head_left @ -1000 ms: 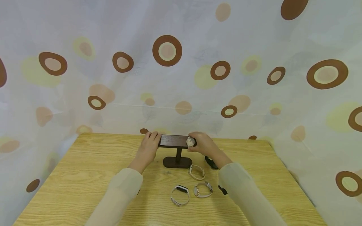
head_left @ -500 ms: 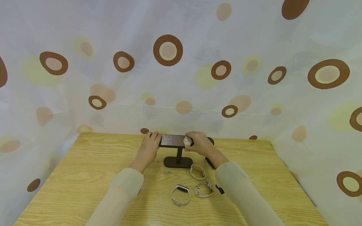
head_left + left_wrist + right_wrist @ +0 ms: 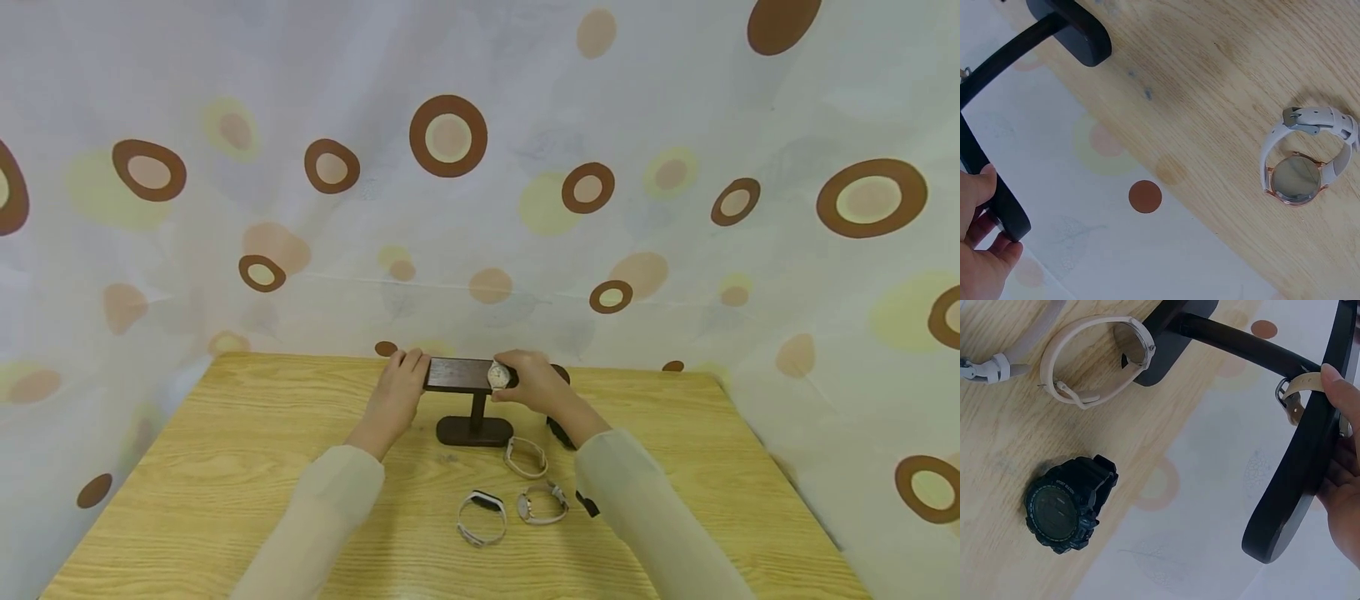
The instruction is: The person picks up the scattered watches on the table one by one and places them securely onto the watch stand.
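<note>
A dark brown T-shaped watch stand (image 3: 459, 373) stands on the wooden table, its bar raised over an oval base. Around the bar is a watch (image 3: 498, 375) with a round pale dial. My right hand (image 3: 534, 383) holds this watch by its edges, thumb below and fingers above. Seen from the right wrist, the watch's beige strap (image 3: 1305, 382) hangs behind the bar with its buckle, and the thumb lies against the strap. My left hand (image 3: 395, 387) grips the bar's left end, with thumb and fingertips around it in the left wrist view.
Before the stand lie a beige-strapped watch (image 3: 527, 458), a white-strapped watch (image 3: 543, 504) and a white fitness band (image 3: 482, 517). A black sports watch (image 3: 1057, 512) is partly behind my right forearm. Another white watch (image 3: 1297, 178) shows in the left wrist view. Patterned cloth hangs behind.
My right hand has slid a little left along the bar with the watch, and the bar's right end now shows beyond the hand. The left hand stays on the left end.
</note>
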The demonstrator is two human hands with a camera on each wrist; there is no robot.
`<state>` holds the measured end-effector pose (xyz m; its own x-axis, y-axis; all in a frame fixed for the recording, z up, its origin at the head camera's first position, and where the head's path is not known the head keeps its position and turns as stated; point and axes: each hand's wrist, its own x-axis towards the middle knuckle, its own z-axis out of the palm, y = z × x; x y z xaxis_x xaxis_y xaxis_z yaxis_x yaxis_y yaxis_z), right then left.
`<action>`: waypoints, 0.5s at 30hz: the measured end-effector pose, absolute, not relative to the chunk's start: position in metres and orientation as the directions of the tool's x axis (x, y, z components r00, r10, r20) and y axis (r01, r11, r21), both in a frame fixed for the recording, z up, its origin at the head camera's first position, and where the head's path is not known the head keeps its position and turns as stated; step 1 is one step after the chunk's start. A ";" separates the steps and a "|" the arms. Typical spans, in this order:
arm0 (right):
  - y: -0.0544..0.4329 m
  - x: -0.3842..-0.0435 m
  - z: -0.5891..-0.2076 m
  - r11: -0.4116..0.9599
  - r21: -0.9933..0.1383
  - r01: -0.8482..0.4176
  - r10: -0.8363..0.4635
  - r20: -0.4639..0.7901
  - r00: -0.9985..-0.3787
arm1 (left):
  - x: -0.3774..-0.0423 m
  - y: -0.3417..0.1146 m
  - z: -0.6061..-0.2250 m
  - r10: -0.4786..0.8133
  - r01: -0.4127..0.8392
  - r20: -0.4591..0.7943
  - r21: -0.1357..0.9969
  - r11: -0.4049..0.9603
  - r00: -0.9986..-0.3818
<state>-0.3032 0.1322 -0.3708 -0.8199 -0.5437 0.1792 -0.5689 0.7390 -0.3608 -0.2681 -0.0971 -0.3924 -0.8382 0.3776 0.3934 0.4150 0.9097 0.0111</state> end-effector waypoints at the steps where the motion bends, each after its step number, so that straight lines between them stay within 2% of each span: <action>1: 0.132 -0.303 -0.371 0.742 -0.363 -0.564 -0.542 0.171 -0.823 | -0.268 -0.097 -0.393 0.375 0.416 0.395 0.018 0.909 -0.838; 10: 0.130 -0.302 -0.366 0.775 -0.406 -0.485 -0.498 0.080 -0.863 | -0.268 -0.097 -0.396 0.370 0.416 0.422 0.019 0.909 -0.828; 15: 0.129 -0.301 -0.368 0.774 -0.383 -0.505 -0.502 0.115 -0.857 | -0.268 -0.097 -0.396 0.354 0.408 0.418 0.044 0.912 -0.836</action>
